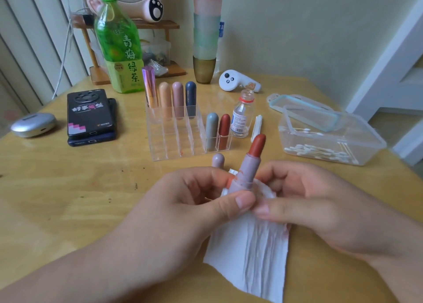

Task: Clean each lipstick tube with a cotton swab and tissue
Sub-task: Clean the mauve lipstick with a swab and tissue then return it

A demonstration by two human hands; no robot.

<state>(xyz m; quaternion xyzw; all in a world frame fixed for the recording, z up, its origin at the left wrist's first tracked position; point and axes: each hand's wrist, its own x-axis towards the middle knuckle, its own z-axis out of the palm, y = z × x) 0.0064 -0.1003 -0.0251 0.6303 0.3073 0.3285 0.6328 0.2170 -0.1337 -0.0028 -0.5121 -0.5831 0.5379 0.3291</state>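
Head view: at centre, the left hand (190, 195) pinches the mauve lipstick tube (248, 165) between thumb and forefinger, its matte brick-red bullet tilted toward 1 o'clock. The right hand (309, 199), fingers curled, seems to press the crinkled white tissue (251, 257) to the tube's base. At 11 o'clock a clear gridded organiser (174, 140) holds six rounded capped lipsticks (211, 131). At 2 o'clock a translucent plastic box (366, 140) holds cotton swabs (320, 152) on the yellow wood surface (68, 188).

The yellow wooden tabletop (68, 199) is viewed closely from one head-worn camera, angled forward and downward
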